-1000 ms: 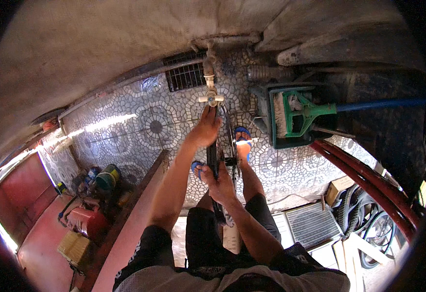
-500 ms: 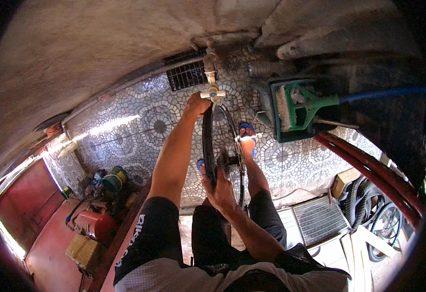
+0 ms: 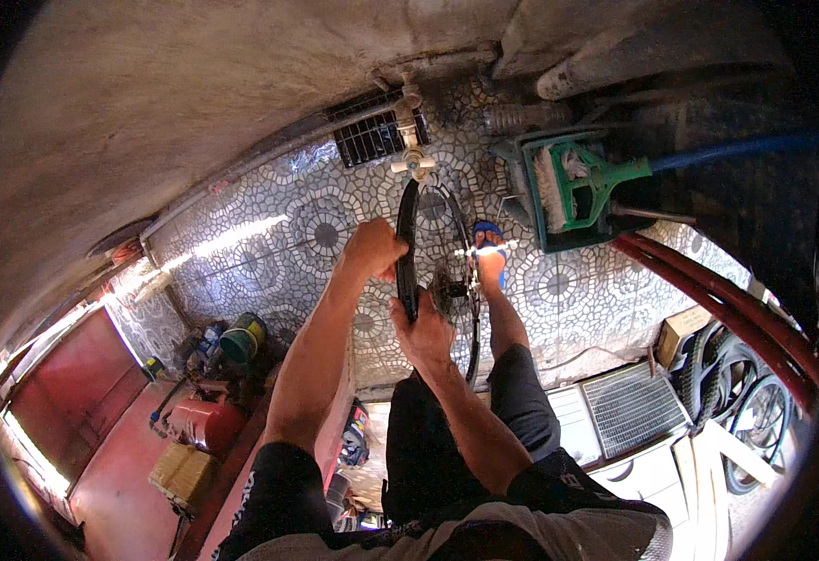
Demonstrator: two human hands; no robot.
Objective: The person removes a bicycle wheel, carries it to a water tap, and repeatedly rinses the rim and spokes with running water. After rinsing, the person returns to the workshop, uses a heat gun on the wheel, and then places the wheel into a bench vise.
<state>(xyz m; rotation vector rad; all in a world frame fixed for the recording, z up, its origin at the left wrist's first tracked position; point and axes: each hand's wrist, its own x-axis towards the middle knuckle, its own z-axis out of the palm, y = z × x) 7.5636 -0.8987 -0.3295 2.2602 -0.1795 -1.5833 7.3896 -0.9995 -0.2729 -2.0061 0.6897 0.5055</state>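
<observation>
A bicycle wheel [image 3: 407, 211] with a black tire stands upright between my legs, seen almost edge-on. My left hand [image 3: 374, 251] is closed on the left side of its tire, a little below the tap. Nearer to me, my right hand [image 3: 424, 335] grips the same tire, thumb pointing up along it. The hub and sprockets [image 3: 450, 290] show to the right of the hands. Above the wheel's far end is a tap [image 3: 413, 165] with a pale cross handle. The wheel's lower part is hidden by my right hand and legs.
A floor drain grate [image 3: 368, 142] lies behind the tap. To the right are a dark dustpan [image 3: 533, 217], a green broom head [image 3: 596, 185] and red pipes [image 3: 709, 304]. Tires [image 3: 709, 360] lie at lower right. A red tank [image 3: 205, 423] and cardboard box [image 3: 182, 474] sit left.
My left hand has come down the tire, away from the tap and toward me. My right hand has shifted slightly up, so the hands are closer together. The view has moved a little.
</observation>
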